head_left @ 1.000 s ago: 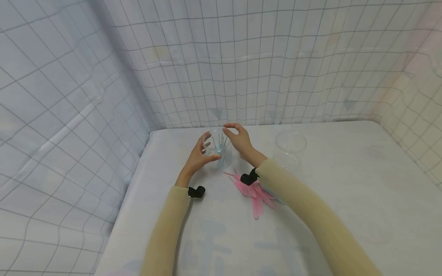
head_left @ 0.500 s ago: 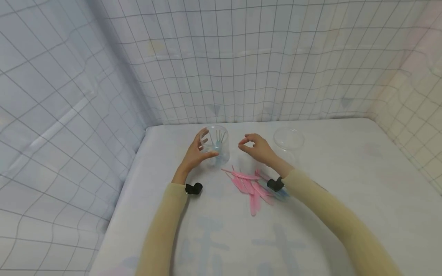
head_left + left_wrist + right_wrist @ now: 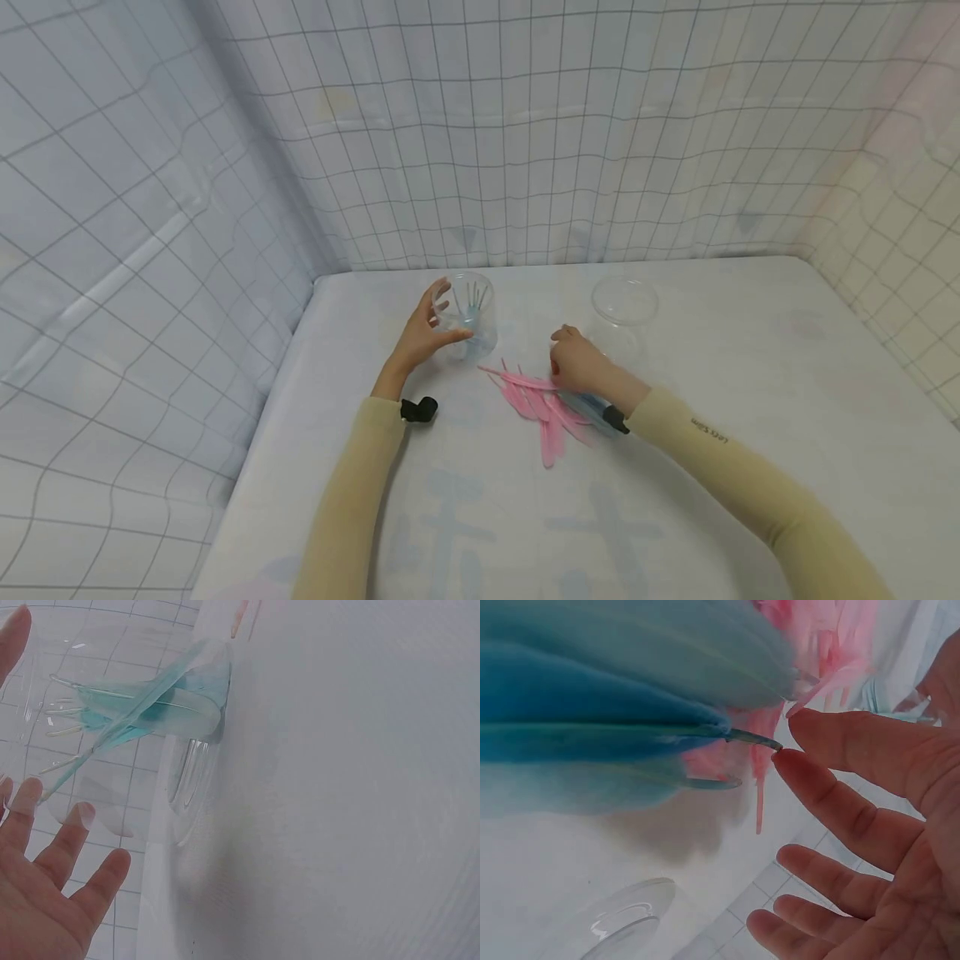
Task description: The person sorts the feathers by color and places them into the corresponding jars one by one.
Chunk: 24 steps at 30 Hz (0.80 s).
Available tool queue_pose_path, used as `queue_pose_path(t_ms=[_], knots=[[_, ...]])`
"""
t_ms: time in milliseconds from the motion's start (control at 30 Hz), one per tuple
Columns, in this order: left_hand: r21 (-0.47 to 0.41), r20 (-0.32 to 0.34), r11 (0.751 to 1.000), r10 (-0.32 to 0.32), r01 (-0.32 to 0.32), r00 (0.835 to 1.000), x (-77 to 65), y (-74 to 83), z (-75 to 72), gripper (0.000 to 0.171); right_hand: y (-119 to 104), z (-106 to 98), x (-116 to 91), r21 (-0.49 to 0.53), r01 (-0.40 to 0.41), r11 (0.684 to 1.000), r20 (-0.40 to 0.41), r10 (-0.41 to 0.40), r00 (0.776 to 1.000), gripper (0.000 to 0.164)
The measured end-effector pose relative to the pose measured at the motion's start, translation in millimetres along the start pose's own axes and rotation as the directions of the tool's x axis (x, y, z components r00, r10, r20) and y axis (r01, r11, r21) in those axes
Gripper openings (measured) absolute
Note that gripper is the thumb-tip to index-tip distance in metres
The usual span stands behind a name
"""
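Observation:
My left hand grips the side of a clear plastic cup, thumb in front and fingers behind. Inside it, light blue-green feathers stand with their pale quills up. Right at the quill end of a deep blue feather are the thumb and index fingertips of my right hand, pinching it; the other fingers spread loosely. Paler blue feathers lie against it, partly covered by my wrist in the head view. Several pink feathers are strewn on the table left of that hand.
Another clear cup stands at the back right, beyond my right hand. White cloth covers the table. Grid-patterned curtains hang behind it and on both sides. Each wrist carries a black camera mount.
My right hand has moved from the rim of the left cup rightward and toward me, down to the blue feathers. My left hand stays at its cup.

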State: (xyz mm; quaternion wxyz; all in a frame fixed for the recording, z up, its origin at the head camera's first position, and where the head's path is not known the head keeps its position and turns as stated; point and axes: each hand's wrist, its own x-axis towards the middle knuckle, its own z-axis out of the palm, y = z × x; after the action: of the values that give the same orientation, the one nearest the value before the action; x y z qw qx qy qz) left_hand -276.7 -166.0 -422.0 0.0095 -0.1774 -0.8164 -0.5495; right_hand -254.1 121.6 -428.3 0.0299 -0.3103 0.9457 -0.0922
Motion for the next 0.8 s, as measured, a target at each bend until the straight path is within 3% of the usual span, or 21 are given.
queue_pose_path(t_ms=[233, 433, 533, 800], knots=[[-0.012, 0.002, 1.0, -0.004, 0.004, 1.0, 0.6, -1.6, -0.1, 0.093, -1.0, 3.6, -7.0, -0.165, -0.001, 0.986, -0.038, -0.005, 0.999, 0.025], [-0.013, 0.002, 1.0, -0.002, 0.002, 1.0, 0.7, -2.0, -0.5, 0.093, -6.0, 4.7, -9.7, -0.238, -0.002, 0.971, -0.056, -0.011, 0.998, 0.019], [-0.014, 0.006, 1.0, -0.006, 0.006, 1.0, 0.8, -2.6, -0.3, 0.094, -7.5, 3.9, -9.2, -0.212, -0.022, 0.977, -0.036, 0.015, 0.999, 0.018], [-0.016, 0.007, 1.0, -0.009, 0.009, 1.0, 0.5, -1.8, 0.1, 0.093, -0.4, 0.1, -3.9, -0.005, -0.06, 0.998, -0.023, 0.06, 0.998, 0.014]])
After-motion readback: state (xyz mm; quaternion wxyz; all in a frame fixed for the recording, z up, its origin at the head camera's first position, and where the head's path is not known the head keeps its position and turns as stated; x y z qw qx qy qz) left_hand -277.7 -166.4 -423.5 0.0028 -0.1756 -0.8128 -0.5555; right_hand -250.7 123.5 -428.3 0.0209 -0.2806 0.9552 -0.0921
